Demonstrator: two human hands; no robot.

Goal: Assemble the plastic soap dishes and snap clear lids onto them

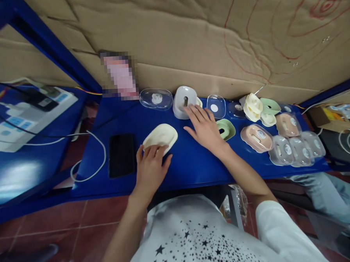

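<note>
My L hand (152,163) is half curled, fingertips over the near rim of the cream shell (161,136), thumb apart; can't tell if it's a real grip or just a rest. R hand (206,129) is loosely spread, thumb out wide, nothing gripped, fingertips at the near R side of the whitish box (185,97); can't tell how hard they press.

To do this well: L thumb should oppose the fingers on the rim, light pressure, shell kept level; R fingers steady the box w/o tipping it.

Shell's a shallow rounded oval, pale, smooth, hollow facing up, approx. mid-surface (191,169), nearer me than the box. Box is upright w/ a dark slot in front. Green piece (229,129) sits just beyond R hand's outer edge; black phone (121,155) L of the shell.
</note>
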